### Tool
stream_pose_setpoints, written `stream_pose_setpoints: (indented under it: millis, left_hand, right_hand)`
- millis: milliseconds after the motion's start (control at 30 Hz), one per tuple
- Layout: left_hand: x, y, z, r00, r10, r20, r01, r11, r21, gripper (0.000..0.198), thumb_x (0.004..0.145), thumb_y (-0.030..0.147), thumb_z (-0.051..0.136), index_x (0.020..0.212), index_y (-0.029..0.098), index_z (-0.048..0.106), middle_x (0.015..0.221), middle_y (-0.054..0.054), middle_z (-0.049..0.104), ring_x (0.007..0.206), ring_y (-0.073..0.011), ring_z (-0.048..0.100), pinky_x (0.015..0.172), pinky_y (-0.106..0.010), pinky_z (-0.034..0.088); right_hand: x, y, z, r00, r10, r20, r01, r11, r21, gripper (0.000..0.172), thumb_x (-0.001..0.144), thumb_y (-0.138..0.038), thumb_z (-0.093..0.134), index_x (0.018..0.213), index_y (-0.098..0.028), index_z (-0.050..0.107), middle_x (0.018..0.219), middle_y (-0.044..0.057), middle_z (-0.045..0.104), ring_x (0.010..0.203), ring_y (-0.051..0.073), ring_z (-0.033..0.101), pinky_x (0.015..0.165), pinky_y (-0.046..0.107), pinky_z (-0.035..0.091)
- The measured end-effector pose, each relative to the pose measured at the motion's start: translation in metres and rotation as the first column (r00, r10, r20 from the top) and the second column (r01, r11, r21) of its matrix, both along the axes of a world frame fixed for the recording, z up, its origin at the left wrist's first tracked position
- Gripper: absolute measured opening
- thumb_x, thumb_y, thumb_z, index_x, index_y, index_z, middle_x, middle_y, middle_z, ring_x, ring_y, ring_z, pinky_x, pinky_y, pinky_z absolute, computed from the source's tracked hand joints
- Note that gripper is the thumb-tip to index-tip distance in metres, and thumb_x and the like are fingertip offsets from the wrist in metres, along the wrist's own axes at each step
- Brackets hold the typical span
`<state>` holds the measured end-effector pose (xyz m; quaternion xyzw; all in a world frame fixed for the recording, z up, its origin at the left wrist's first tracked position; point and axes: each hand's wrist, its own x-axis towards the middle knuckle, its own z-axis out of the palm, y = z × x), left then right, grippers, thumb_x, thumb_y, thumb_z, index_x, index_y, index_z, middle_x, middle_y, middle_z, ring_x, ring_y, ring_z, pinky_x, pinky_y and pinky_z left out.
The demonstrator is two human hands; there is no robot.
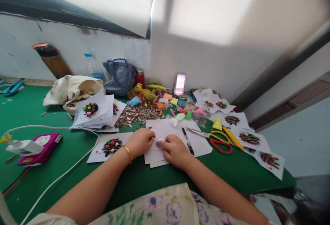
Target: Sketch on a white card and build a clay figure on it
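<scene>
My left hand (140, 142), with a gold bangle at the wrist, and my right hand (175, 150) rest close together on a stack of white paper sheets (198, 143) on the green table (51, 170). Both hands have their fingers curled and pinched over the paper, fingertips nearly touching; anything held between them is too small to make out. A black pen (187, 140) lies just right of my right hand. A sheet with a dark seed picture (111, 145) lies left of my left wrist.
Sunflower seeds (138, 113) and coloured clay pieces (177, 110) lie behind the paper. Scissors (218, 141) sit to the right, with more seed pictures (249, 138) along the right edge. Bags (74, 89), bottles, a pink box (42, 147) and a white cable (64, 173) occupy the left.
</scene>
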<state>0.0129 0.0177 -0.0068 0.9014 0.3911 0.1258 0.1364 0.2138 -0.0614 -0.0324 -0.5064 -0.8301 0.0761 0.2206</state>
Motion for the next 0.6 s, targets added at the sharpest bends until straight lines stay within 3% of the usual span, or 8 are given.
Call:
stream_pose_setpoints:
  millis: [233,433,600]
  left_hand:
    - [-0.006,-0.020,0.006,0.977,-0.098,-0.188,0.105,0.994,0.027,0.022,0.085,0.018,0.052,0.089,0.022,0.073,0.082,-0.008,0.065,0.082,-0.0229,0.060,0.074,-0.033,0.044]
    - [-0.005,-0.039,-0.002,0.977,-0.092,-0.190,0.108,0.992,0.073,0.027,0.084,0.015,0.052,0.106,0.017,0.067,0.089,-0.011,0.065,0.088,-0.0263,0.058,0.079,-0.037,0.045]
    - [-0.002,-0.039,-0.005,0.983,-0.076,-0.170,0.085,0.995,0.047,0.028,0.083,0.014,0.052,0.107,0.018,0.065,0.091,-0.010,0.064,0.090,-0.0252,0.058,0.082,-0.036,0.045]
  right_hand:
    - [0.002,0.002,-0.001,0.997,-0.024,-0.072,0.022,1.000,-0.018,0.046,0.082,-0.013,0.056,0.126,-0.024,0.061,0.097,0.006,0.056,0.093,0.021,0.050,0.087,0.035,0.044]
    - [0.002,0.002,-0.001,0.997,-0.020,-0.070,0.019,1.000,-0.024,0.045,0.081,-0.012,0.057,0.124,-0.023,0.062,0.098,0.006,0.057,0.094,0.021,0.050,0.087,0.035,0.044]
    - [0.002,0.002,-0.001,0.997,-0.017,-0.070,0.016,1.000,-0.024,0.044,0.082,-0.012,0.057,0.124,-0.023,0.062,0.098,0.006,0.057,0.093,0.021,0.050,0.087,0.035,0.044]
